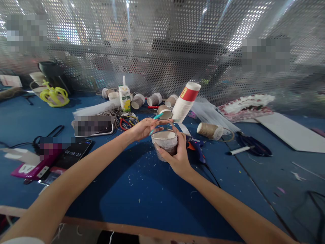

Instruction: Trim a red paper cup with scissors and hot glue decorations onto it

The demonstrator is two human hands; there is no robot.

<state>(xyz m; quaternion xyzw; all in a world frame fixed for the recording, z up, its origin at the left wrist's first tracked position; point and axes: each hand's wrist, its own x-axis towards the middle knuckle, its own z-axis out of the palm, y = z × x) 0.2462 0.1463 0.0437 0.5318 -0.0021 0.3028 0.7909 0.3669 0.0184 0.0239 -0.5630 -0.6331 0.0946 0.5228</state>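
Note:
Between my hands is a paper cup (166, 144) wrapped in greyish-brown twine, its pale mouth facing up and tilted toward me. My right hand (179, 154) is wrapped round its right side, the thumb across the front. At the far left rim, my left hand (143, 128) has its fingers bent at a thin brown cord loop (169, 121) that arches over the cup. Slim teal tips, which look like long nails, show at the left fingers. The exact left fingertip contact is partly hidden. Behind stands a leaning stack of white paper cups (181, 110).
Several twine-wrapped cups, one lying on its side (209, 131), and a drink carton (125, 98) stand behind. A glue gun (199, 149) with a cord, a marker (240, 150) and a white board (291, 130) lie right. Phones, including one with a timer (73, 154), lie left.

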